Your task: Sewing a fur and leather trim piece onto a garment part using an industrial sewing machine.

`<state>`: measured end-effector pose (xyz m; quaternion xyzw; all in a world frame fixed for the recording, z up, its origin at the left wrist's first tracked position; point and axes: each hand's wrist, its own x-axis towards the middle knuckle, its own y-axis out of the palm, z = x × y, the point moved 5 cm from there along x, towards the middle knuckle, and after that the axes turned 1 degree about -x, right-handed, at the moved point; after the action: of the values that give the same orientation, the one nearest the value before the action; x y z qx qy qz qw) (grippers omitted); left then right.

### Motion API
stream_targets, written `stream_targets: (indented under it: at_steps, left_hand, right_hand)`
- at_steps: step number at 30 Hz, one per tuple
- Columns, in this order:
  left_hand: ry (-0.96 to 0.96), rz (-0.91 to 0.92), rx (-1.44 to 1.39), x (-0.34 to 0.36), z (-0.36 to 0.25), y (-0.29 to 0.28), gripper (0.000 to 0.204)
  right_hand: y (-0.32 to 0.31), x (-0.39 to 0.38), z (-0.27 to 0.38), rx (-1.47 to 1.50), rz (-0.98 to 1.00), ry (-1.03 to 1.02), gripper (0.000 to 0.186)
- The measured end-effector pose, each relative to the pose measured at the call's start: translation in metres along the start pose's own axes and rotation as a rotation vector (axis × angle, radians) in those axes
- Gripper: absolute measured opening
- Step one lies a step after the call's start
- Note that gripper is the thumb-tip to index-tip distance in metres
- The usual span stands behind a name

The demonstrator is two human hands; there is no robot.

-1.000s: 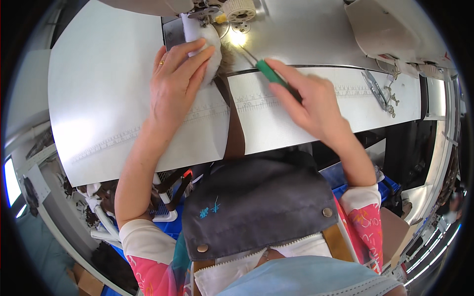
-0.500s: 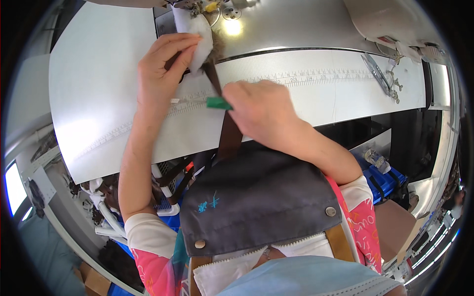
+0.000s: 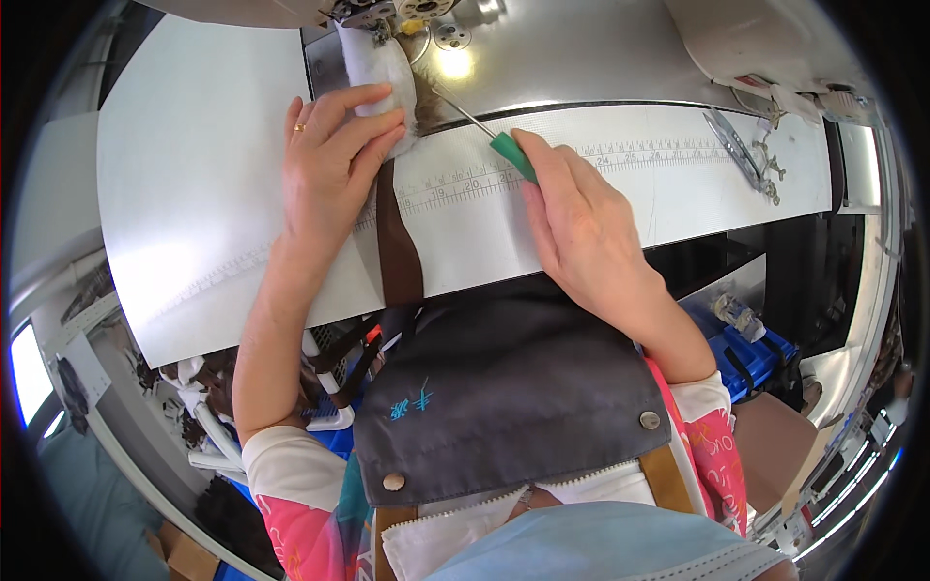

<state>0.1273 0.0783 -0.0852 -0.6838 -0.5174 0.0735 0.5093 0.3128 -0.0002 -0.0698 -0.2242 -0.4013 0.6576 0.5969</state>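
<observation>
My left hand (image 3: 339,155) pinches the near end of a white fluffy fur piece (image 3: 376,66) between thumb and fingers. The far end of that piece lies by the presser foot of a sewing machine (image 3: 383,29). Brown fur (image 3: 426,105) shows along its right edge. A dark brown strip (image 3: 399,242) runs from under the piece toward me and over the table's front edge. In my right hand (image 3: 586,213) is a green-handled awl (image 3: 511,153), its thin metal shaft slanting up and left. The awl's tip is at the brown fur; whether it touches cannot be made out.
A white tabletop (image 3: 213,184) with a printed ruler scale surrounds the metal machine bed (image 3: 572,58). Thread snips (image 3: 733,147) and small metal parts (image 3: 772,174) lie at the right. Below the table stand a white rack (image 3: 218,426) and a blue bin (image 3: 751,353).
My right hand has moved right, and the awl has swung from pointing left to pointing at the fur. My left hand has shifted slightly toward me. The brown strip has swung left.
</observation>
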Motion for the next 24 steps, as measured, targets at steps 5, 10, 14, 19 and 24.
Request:
stream_targets:
  at_steps: [5,10,14,19,24]
  left_hand:
    - [0.1,-0.018,0.178,-0.004,-0.011,0.001,0.012]
    - [-0.027,-0.013,-0.032,-0.002,-0.007,-0.002,0.009]
    - [-0.1,0.059,-0.077,-0.002,-0.004,-0.001,0.013]
    - [-0.106,-0.02,-0.094,-0.001,-0.006,-0.003,0.013]
    - [-0.12,-0.002,-0.156,-0.002,-0.005,-0.001,0.016]
  right_hand:
    - [0.003,0.007,0.006,-0.063,0.04,-0.006,0.034]
    - [0.021,0.022,0.008,-0.056,-0.004,0.032,0.032]
    - [0.035,0.026,0.011,-0.073,0.019,0.049,0.033]
    - [0.046,0.024,0.024,-0.134,-0.133,-0.06,0.037]
    - [0.042,0.012,0.03,-0.32,-0.06,-0.23,0.043]
